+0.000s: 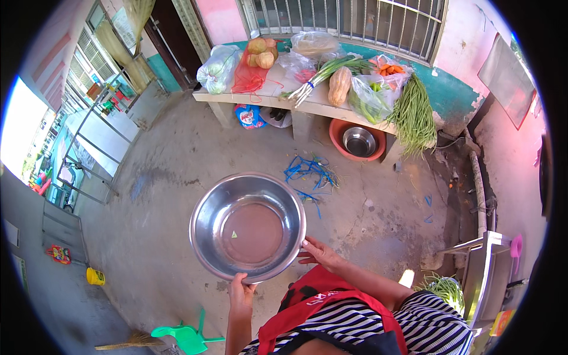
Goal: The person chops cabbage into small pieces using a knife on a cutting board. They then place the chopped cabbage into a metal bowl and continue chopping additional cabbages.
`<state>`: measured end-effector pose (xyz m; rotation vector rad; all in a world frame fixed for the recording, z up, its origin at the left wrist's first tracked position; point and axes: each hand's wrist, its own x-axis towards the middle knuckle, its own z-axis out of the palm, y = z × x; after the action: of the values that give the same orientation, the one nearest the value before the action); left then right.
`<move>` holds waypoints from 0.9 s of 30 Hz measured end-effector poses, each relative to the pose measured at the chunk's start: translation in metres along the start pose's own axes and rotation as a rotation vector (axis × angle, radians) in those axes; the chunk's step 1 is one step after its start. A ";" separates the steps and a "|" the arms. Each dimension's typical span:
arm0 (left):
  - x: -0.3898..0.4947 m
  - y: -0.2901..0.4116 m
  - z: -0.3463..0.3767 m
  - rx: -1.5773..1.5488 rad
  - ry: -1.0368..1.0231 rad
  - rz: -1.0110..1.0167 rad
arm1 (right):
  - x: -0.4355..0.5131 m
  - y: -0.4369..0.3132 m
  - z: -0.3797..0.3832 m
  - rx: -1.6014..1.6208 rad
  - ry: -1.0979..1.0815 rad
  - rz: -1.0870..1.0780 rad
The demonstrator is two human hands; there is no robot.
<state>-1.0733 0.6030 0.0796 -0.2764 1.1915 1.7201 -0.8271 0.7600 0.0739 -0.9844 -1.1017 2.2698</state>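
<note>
A wide stainless steel basin (290, 213) is held in front of me above the concrete floor. My left hand (241, 290) grips its near rim, with the thumb over the edge. At the right side of the rim is my right hand (320, 254), its thumb on the edge and the fingers partly hidden under the basin. Inside the basin lies one small pale green scrap (234, 234), perhaps a bit of leaf. The rest of the basin's inside shows bare shiny metal.
A bench (270, 91) by the barred window bears bagged vegetables, scallions (321, 75), a squash (340, 86) and long beans (412, 116). Beneath it, an orange tub (336, 141) holds a steel bowl (358, 142). Blue strips (310, 171) litter the floor. A green plastic stool (188, 337) lies behind left.
</note>
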 end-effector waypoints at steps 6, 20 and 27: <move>0.118 0.009 0.118 0.271 -0.075 0.030 | 0.109 -0.053 -0.030 0.109 0.258 0.094; 0.330 0.146 0.295 0.369 -0.142 0.154 | 0.413 -0.244 -0.137 0.331 0.555 0.155; 0.481 0.257 0.301 0.320 0.037 0.228 | 0.555 -0.338 -0.177 0.404 0.641 -0.001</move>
<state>-1.4196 1.1201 0.0673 0.0230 1.5507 1.6880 -1.0337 1.4002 0.0415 -1.3777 -0.3571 1.8458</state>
